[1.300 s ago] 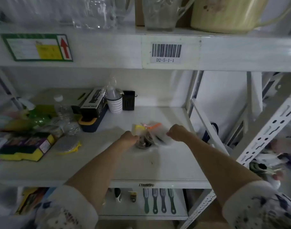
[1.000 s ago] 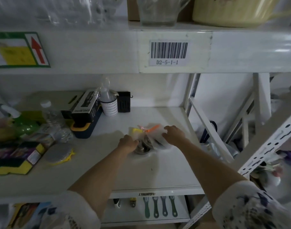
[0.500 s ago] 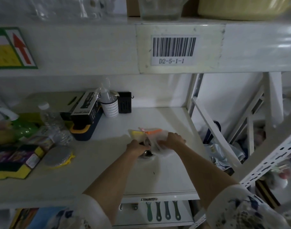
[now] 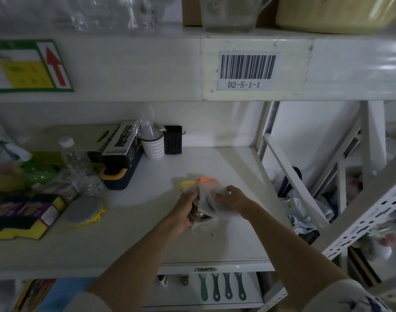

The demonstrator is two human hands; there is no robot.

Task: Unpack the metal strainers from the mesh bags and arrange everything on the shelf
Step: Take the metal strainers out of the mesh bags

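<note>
On the white shelf (image 4: 226, 242) both my hands meet over a small bundle. My left hand (image 4: 184, 211) grips a shiny metal strainer (image 4: 200, 216) from the left and below. My right hand (image 4: 232, 197) pinches the white mesh bag (image 4: 211, 194) that still wraps the strainer's top. An orange tag (image 4: 207, 180) and a yellow tag (image 4: 187, 183) lie at the bundle's far end. How many strainers the mesh holds is hidden.
To the left stand a black spray-bottle box (image 4: 120, 145), a dotted white cup (image 4: 152, 146), a small black holder (image 4: 173, 139), a water bottle (image 4: 73, 156), a round grey scrubber (image 4: 83, 208) and a sponge pack (image 4: 23, 217). The upper shelf beam (image 4: 147, 68) hangs overhead. Forks (image 4: 221, 287) lie below.
Both hands have closed in on the bundle and drawn it nearer. The left hand now grips the strainer and the right pulls at the mesh. The camera has moved closer.
</note>
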